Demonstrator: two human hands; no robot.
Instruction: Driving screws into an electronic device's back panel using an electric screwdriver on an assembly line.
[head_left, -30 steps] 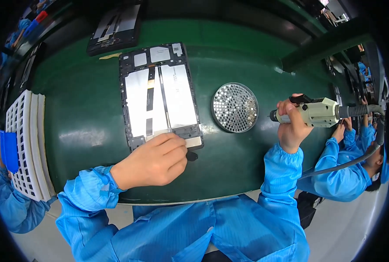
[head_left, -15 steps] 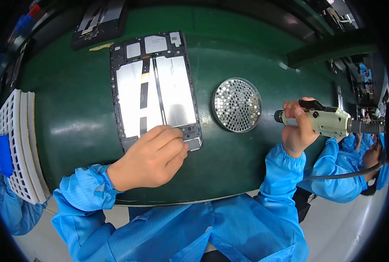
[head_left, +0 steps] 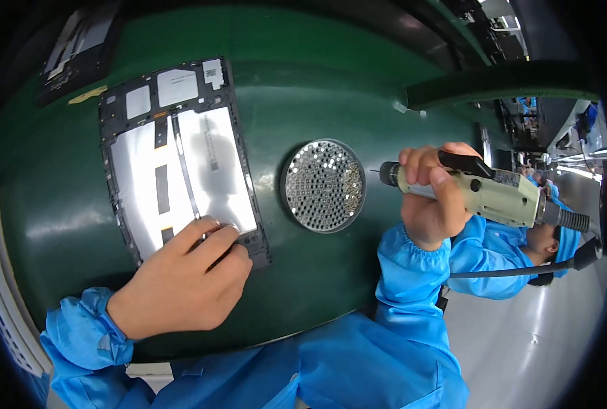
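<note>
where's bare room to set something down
Bare bench lies between the round dish and near edge, behind it toward the green bar, and left of the device. Crowded: the device's near end, under the left hand; right of the dish, around right hand and power tool.

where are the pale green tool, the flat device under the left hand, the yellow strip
Pale green tool [head_left: 499, 200], head view: side of its casing
Flat device [head_left: 198, 158], head view: silver panel
Yellow strip [head_left: 87, 95], head view: its middle

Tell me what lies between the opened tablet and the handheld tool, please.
In the head view, a round tray of small metallic pieces stands on the green table between the opened tablet and the handheld tool.
</note>
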